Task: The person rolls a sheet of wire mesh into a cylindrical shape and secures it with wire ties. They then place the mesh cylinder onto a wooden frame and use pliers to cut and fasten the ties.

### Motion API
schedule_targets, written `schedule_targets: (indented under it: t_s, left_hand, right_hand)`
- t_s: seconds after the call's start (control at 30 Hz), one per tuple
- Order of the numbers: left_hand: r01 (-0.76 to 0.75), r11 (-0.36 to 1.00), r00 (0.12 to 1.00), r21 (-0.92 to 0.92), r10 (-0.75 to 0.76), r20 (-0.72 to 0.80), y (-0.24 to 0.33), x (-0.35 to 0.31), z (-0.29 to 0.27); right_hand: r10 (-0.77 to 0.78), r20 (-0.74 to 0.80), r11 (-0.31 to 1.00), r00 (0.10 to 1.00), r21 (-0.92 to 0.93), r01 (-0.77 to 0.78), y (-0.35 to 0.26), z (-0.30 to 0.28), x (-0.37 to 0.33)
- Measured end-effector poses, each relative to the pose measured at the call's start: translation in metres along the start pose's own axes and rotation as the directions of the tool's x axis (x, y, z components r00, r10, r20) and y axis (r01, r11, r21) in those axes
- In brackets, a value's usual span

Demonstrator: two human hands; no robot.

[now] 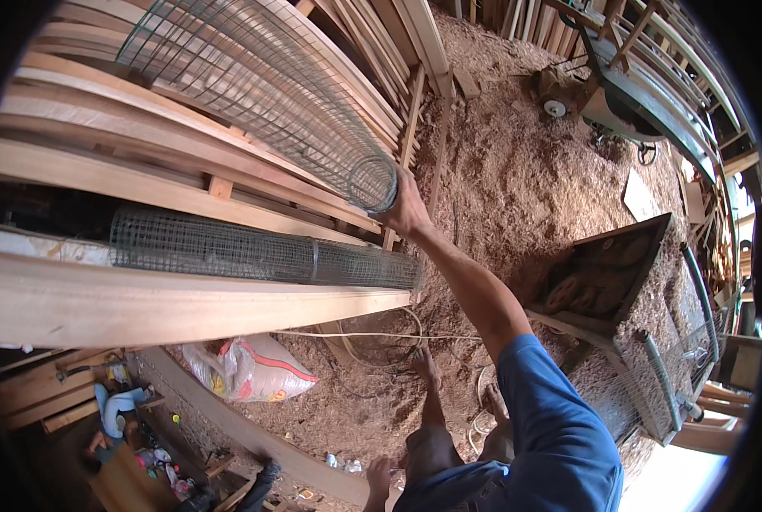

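My right hand [406, 209] reaches far forward on a straight arm in a blue sleeve. It grips the open end of a long roll of grey wire mesh [270, 94] that lies slanted on stacked planks. A second, darker mesh roll [261, 252] lies level on a plank just below. My left hand [379, 480] hangs low by my thigh at the bottom edge. It touches nothing that I can see, and its fingers are too small to read. My bare feet [429, 369] stand on sawdust.
Long wooden planks [142, 299] fill the left side in tiers. Sawdust floor [509, 171] spreads ahead. A white and red sack [249, 369] lies below the planks, near a thin cord. A dark wooden box [602, 273] and grey hoses stand at right, a green machine [637, 94] beyond.
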State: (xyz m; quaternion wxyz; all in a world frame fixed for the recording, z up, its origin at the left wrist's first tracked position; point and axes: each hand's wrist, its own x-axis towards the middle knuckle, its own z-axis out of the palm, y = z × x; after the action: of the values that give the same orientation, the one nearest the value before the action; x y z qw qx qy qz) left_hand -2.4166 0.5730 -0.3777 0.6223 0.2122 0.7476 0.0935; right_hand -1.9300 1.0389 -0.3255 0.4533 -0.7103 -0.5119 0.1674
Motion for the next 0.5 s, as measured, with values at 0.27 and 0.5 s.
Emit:
schedule_targets:
  t_s: [0.27, 0.5]
  left_hand:
    - [0.204, 0.977, 0.974, -0.059, -0.196, 0.111, -0.025, 0.028, -0.069]
    - [0.033, 0.996, 0.943, 0.079, -0.058, 0.327, 0.026, 0.087, -0.031]
  right_hand:
    - [0.148, 0.246, 0.966, 0.958, -0.244, -0.087, 0.015, 0.073, -0.006]
    - [0.27, 0.061, 0.962, 0.961, -0.054, -0.267, 0.008, 0.008, -0.18]
